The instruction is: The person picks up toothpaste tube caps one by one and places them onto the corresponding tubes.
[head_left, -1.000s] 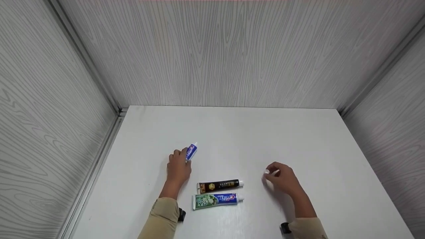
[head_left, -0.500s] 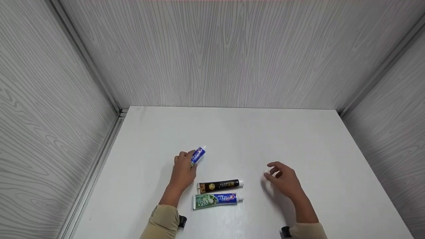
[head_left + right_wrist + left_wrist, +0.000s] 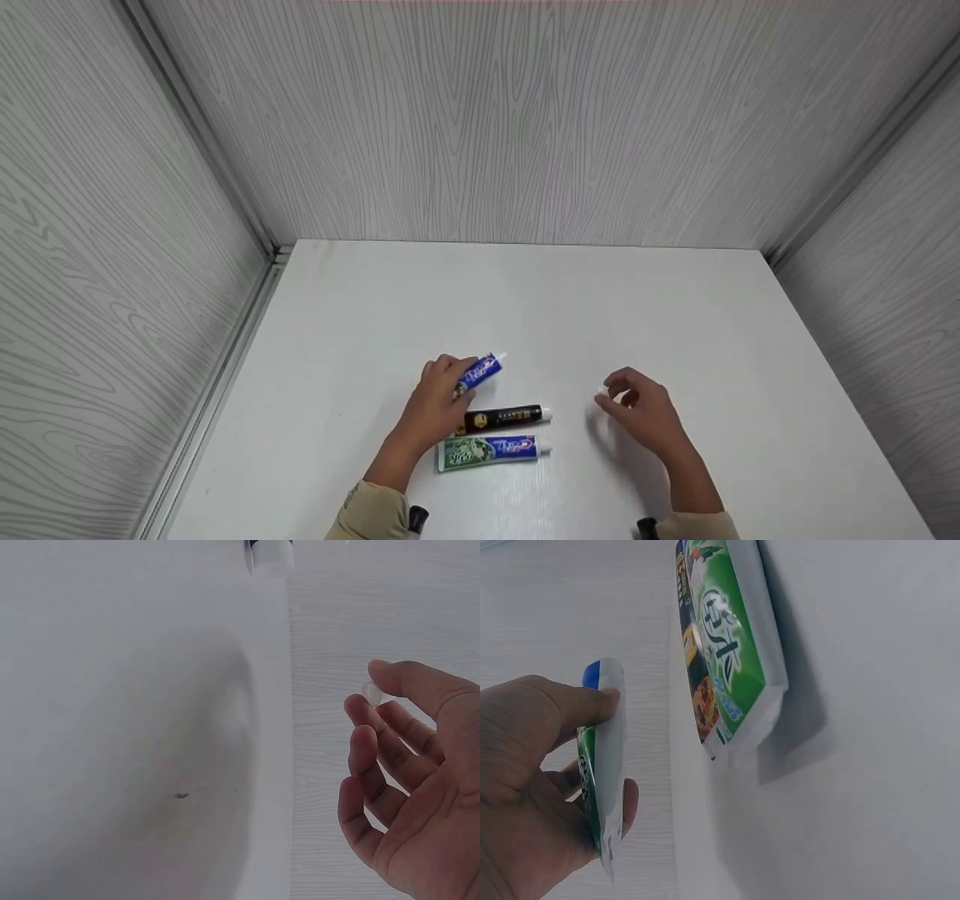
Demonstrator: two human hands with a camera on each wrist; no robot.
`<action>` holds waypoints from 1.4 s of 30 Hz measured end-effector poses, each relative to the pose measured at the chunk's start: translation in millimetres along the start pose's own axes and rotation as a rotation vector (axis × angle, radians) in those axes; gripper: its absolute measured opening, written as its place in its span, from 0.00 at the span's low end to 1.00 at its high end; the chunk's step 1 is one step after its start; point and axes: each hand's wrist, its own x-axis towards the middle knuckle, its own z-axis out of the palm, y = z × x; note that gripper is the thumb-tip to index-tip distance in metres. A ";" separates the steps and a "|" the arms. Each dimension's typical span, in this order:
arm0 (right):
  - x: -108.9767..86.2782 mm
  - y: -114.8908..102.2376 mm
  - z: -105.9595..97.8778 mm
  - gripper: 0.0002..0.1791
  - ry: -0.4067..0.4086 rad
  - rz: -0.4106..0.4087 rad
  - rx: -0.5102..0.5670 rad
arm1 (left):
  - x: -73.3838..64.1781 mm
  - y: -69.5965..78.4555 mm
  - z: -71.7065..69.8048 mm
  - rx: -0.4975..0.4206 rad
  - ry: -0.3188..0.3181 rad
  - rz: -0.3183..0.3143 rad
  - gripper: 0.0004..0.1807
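My left hand grips a blue and green toothpaste tube between thumb and fingers, its narrow white tip pointing up and right. In the left wrist view that tube appears edge-on, with the thumb along one side. Just below the hand lies a black toothpaste tube, its left end partly covered by the hand. Alongside it is a larger green and blue toothpaste tube; both have white caps facing right. Off to the right, my right hand pinches a small white cap between thumb and forefinger.
The white tabletop is bounded by a grey wood-grain panel at the back and panels on both sides. A metal frame strip follows the left edge. Both wrists wear black devices near beige sleeves.
My left hand has moved right and towards me with the toothpaste tube, now overlapping the black tube's end. The right hand stays almost in place, still pinching the cap.
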 end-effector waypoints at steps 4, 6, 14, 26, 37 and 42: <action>-3.6 -2.9 -1.0 0.12 0.001 -0.018 0.004 | -3.4 10.6 0.9 0.019 -0.016 0.051 0.28; -5.4 -4.8 -1.8 0.12 -0.001 -0.029 0.011 | -5.2 14.9 1.7 0.016 -0.023 0.076 0.28; -10.7 -11.1 -4.3 0.10 -0.043 -0.080 0.080 | -9.5 29.0 5.1 0.072 -0.043 0.120 0.27; -13.9 -25.2 -3.1 0.09 -0.055 -0.139 0.124 | -15.8 45.8 12.6 0.081 -0.059 0.217 0.26; -9.1 -32.3 -2.0 0.13 -0.061 -0.288 0.101 | -22.6 58.3 17.0 0.046 -0.082 0.262 0.25; -8.2 -35.9 -1.7 0.14 -0.086 -0.330 0.098 | -26.0 61.6 17.9 0.047 -0.097 0.276 0.24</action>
